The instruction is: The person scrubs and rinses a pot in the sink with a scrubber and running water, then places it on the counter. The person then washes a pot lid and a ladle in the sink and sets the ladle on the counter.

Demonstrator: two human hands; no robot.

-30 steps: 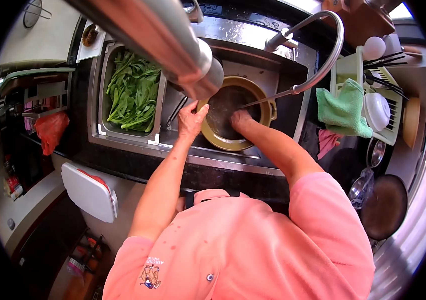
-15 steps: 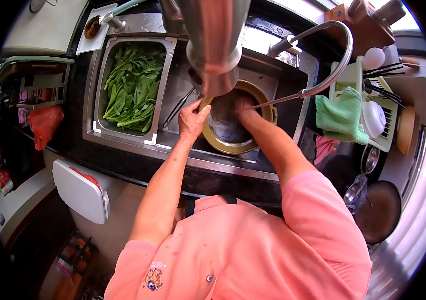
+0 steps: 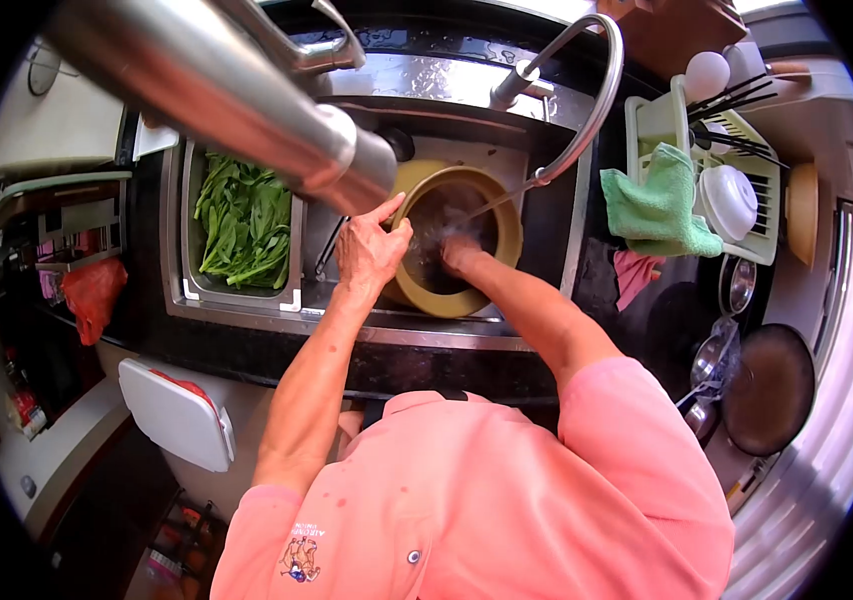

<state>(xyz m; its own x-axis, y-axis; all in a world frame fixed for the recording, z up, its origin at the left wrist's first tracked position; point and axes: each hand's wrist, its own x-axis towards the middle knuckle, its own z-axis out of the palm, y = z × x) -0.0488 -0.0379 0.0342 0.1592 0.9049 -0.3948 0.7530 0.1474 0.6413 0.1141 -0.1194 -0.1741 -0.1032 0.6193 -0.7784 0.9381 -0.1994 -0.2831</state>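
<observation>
A round yellow-brown pot (image 3: 459,304) with water in it stands in the sink (image 3: 557,180). My left hand (image 3: 372,250) is closed on the pot's left rim, thumb and fingers at the edge. Inside the pot is my right hand (image 3: 459,254), near the water stirred up in the middle; its fingers are hidden. A thin stream reaches the pot from the slim curved tap (image 3: 615,70). The pot's outer wall shows on its left side, so it looks tilted to the right.
A steel tray of leafy greens (image 3: 245,220) sits at the sink's left. A large metal tap (image 3: 247,110) crosses the view above my left hand. On the right, a dish rack (image 3: 642,125) holds bowls and a green cloth (image 3: 659,205). A dark pan (image 3: 769,390) stands farther right.
The view has shifted, and the large tap now lies farther left. My right hand has moved lower within the pot. More of the pot's outer left wall shows.
</observation>
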